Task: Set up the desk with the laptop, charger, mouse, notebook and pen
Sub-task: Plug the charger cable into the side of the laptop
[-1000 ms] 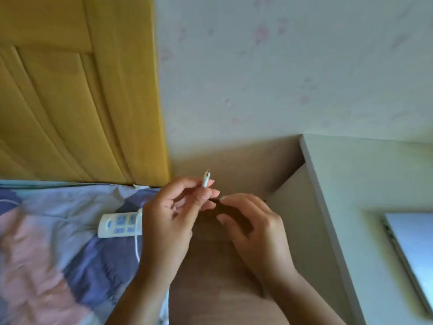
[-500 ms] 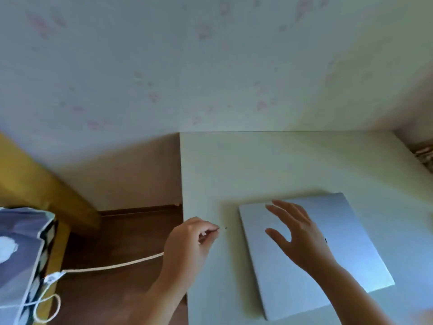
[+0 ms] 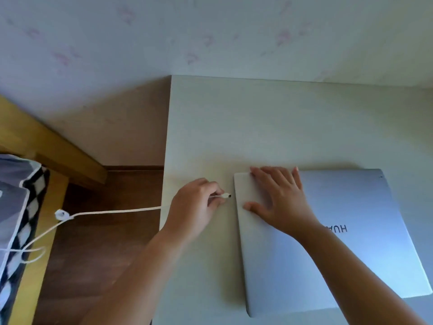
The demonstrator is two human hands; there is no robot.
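A closed silver laptop [image 3: 351, 242] lies on the pale desk [image 3: 257, 127]. My right hand [image 3: 278, 198] rests flat on the laptop's far left corner, fingers straight. My left hand [image 3: 194, 207] pinches the plug end of the white charger cable [image 3: 112, 211], with the metal plug tip [image 3: 228, 196] just off the laptop's left edge and pointing at it. From my hand the cable runs left, off the desk edge and down toward the bed. No mouse, notebook or pen is in view.
A wooden bed frame [image 3: 58, 148] and patterned bedding [image 3: 16, 207] stand at the left, across a strip of brown floor [image 3: 105, 242]. The wall [image 3: 210, 31] runs behind the desk.
The view has swung right from the bed to the desk. My left hand carried the plug up to the laptop's left edge. My right hand came down flat onto the lid.
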